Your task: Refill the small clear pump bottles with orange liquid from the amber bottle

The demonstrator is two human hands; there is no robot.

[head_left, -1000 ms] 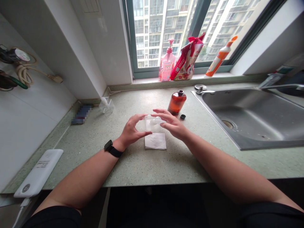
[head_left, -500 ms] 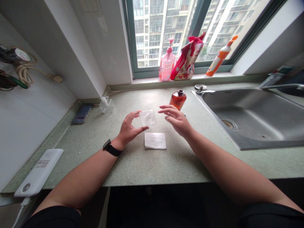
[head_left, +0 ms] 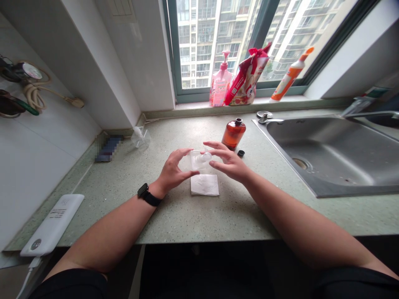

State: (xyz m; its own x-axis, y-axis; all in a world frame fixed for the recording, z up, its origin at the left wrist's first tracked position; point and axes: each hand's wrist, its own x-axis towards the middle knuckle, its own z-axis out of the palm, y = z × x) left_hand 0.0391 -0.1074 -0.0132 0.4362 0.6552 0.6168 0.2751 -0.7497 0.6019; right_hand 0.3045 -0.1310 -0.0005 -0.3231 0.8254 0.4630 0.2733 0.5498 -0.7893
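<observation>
My left hand (head_left: 173, 168) holds a clear square pump bottle (head_left: 196, 162) by its side, thumb below and fingers above. The bottle is tilted, its white translucent pump head (head_left: 206, 157) toward the right. My right hand (head_left: 229, 161) has its thumb and fingers about the pump head, closing on it. Just below the bottle, a folded white tissue (head_left: 205, 185) lies on the counter. Behind my right hand stands an amber bottle (head_left: 233, 135) with its neck uncapped and reddish-brown liquid inside. A small black cap (head_left: 241, 153) lies beside it.
Another clear pump bottle (head_left: 141, 139) stands at the back left, near a blurred dark item (head_left: 109, 148). A white power bank (head_left: 52, 224) lies front left. The steel sink (head_left: 330, 153) is on the right. A pink pump bottle (head_left: 220, 85) stands on the windowsill.
My right hand has moved left and down to the pump head, uncovering the black cap. The clear bottle has shifted slightly right and down, its pump now leaning right.
</observation>
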